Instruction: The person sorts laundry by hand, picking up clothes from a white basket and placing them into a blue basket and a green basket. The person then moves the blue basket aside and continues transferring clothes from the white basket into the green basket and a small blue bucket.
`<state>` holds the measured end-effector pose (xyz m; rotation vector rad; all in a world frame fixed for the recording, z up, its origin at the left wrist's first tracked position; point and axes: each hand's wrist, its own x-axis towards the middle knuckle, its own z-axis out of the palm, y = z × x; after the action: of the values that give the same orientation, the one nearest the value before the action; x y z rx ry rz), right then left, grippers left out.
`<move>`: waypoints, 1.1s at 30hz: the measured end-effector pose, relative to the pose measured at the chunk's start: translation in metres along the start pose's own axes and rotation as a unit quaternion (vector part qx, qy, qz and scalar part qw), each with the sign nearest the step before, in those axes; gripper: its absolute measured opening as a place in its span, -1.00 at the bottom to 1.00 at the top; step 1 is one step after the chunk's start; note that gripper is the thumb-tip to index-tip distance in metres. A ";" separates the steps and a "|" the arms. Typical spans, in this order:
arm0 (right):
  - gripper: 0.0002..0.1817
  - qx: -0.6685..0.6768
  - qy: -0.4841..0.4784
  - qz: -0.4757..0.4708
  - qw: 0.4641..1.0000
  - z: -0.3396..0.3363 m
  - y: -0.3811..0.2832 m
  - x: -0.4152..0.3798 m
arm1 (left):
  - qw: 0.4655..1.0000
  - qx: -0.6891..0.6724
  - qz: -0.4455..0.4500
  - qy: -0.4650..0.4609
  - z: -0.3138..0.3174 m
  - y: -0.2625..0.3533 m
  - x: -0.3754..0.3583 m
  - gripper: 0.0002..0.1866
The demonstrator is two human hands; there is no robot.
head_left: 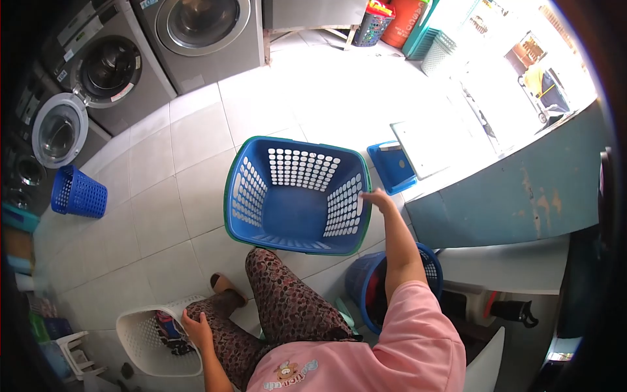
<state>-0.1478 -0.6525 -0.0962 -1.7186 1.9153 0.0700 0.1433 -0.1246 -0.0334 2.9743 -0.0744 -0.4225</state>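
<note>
My right hand (pixel 377 198) is closed on the right side of a large blue laundry basket (pixel 294 212) with a green outer edge. The basket faces me with its open top, and its inside is bare. Low on the left, my left hand (pixel 198 328) is at the rim of a white laundry basket (pixel 140 349), its fingers bent over the edge beside my leg. Dark and coloured clothes (pixel 171 334) lie in that white basket, which looks tilted. Part of the left hand's grip is hard to make out.
Front-loading washers (pixel 108 68) line the back left, one with its round door (pixel 60 129) open. A small blue basket (pixel 80 191) stands on the tiles. By my right arm is a blue basket (pixel 356 281) with dark contents. A teal counter (pixel 509 189) borders the right.
</note>
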 end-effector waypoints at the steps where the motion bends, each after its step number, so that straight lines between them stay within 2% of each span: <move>1: -0.51 0.106 -0.123 -0.033 0.986 -0.009 0.003 0.017 | 1.000 -0.005 -0.012 0.011 0.001 -0.004 -0.001 -0.45; 2: -0.60 0.217 -0.071 -0.012 0.974 -0.001 0.003 0.031 | 1.000 0.000 -0.013 0.011 0.000 -0.008 -0.003 -0.45; 4: -0.68 0.222 -0.029 -0.080 0.971 0.022 0.010 0.071 | 0.998 -0.018 -0.054 -0.003 -0.003 -0.012 -0.002 -0.46; 5: -0.68 0.223 -0.029 -0.078 0.971 0.017 0.002 0.072 | 0.998 -0.039 -0.059 -0.007 -0.003 -0.015 0.000 -0.46; 7: -0.74 0.100 0.003 -0.018 0.995 0.004 -0.021 0.063 | 0.998 -0.033 -0.058 -0.008 -0.004 -0.012 0.000 -0.45; 8: -0.74 0.100 0.000 -0.018 0.995 0.003 -0.023 0.063 | 0.998 -0.027 -0.058 -0.010 -0.006 -0.012 0.000 -0.45; 10: -0.74 0.230 -0.043 0.021 0.972 -0.006 -0.027 0.064 | 0.998 -0.012 -0.054 -0.005 -0.003 -0.011 0.001 -0.45; 11: -0.78 0.286 -0.101 0.010 0.953 -0.012 -0.026 0.066 | 0.999 0.000 -0.049 -0.002 -0.003 -0.008 0.000 -0.46; 12: -0.78 0.284 -0.101 0.009 0.953 -0.013 -0.029 0.068 | 0.999 -0.001 -0.050 -0.004 -0.003 -0.004 0.001 -0.46; 14: -0.80 0.236 -0.104 0.070 0.964 -0.022 -0.035 0.065 | 0.997 0.045 -0.056 -0.016 -0.007 0.004 0.000 -0.46; 16: -0.83 0.275 -0.110 0.081 0.952 -0.024 -0.038 0.062 | 0.997 0.056 -0.058 -0.016 -0.006 0.004 0.002 -0.46; 18: -0.82 0.271 -0.118 0.012 0.955 -0.006 -0.021 0.090 | 0.996 0.065 -0.056 -0.018 -0.005 0.006 0.003 -0.46; 19: -0.78 0.219 -0.082 0.010 0.972 -0.002 -0.020 0.094 | 0.995 0.064 -0.069 -0.020 -0.005 0.007 0.003 -0.46; 20: -0.78 0.219 -0.079 0.011 0.972 -0.005 -0.024 0.090 | 0.995 0.060 -0.081 -0.022 -0.005 0.009 0.003 -0.46; 23: -0.68 0.110 -0.038 -0.039 0.992 -0.031 -0.057 0.050 | 0.994 0.078 -0.080 -0.019 -0.005 0.012 0.003 -0.45; 26: -0.65 0.101 -0.041 -0.061 0.992 -0.029 -0.064 0.039 | 0.992 0.090 -0.083 -0.026 -0.006 0.017 -0.001 -0.43; 27: -0.61 0.158 -0.116 -0.034 0.980 -0.034 -0.068 0.036 | 0.992 0.091 -0.079 -0.027 -0.005 0.017 -0.001 -0.43; 28: -0.61 0.160 -0.115 -0.035 0.980 -0.041 -0.072 0.033 | 0.991 0.098 -0.083 -0.025 -0.004 0.014 0.001 -0.42; 30: -0.53 0.016 -0.308 -0.047 0.950 -0.057 -0.085 0.024 | 0.990 0.104 -0.087 -0.027 -0.001 0.014 0.014 -0.41; 31: -0.48 -0.002 -0.293 -0.038 0.955 -0.060 -0.084 0.028 | 0.993 0.094 0.067 0.033 0.006 0.016 0.024 -0.40; 32: -0.47 0.004 -0.228 -0.040 0.973 -0.056 -0.084 0.037 | 0.968 0.079 0.221 0.089 0.012 0.022 0.031 -0.39; 33: -0.49 0.048 -0.226 -0.086 0.969 -0.047 -0.075 0.065 | 0.965 -0.028 0.256 0.052 0.016 0.050 0.036 -0.39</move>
<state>-0.0972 -0.7427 -0.0605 -1.6282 1.4126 0.2731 0.1719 -0.1784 -0.0510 2.7639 -0.7818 -0.1960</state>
